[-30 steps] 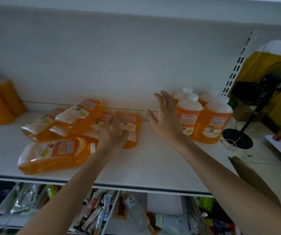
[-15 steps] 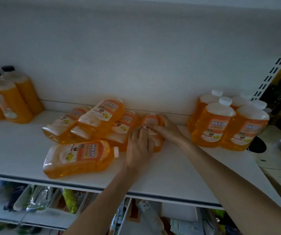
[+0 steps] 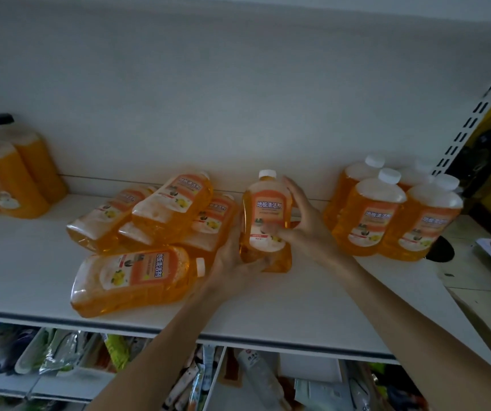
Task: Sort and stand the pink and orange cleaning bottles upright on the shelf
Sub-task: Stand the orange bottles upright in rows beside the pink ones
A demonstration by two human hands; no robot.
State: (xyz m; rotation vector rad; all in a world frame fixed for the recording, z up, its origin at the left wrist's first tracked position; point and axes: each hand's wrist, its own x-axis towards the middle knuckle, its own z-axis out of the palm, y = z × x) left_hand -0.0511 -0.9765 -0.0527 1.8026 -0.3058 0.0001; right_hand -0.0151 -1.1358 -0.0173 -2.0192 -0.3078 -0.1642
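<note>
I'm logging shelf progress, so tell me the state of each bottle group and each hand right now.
held bottle: upright, capped, gripped by both hands.
left hand: grips the held bottle's base.
right hand: grips the held bottle's right side.
front bottle: lying on its side, cap pointing right.
bottle pile: lying down, stacked on one another.
white-capped group: standing upright, far right.
black-capped bottles: standing upright, far left.
</note>
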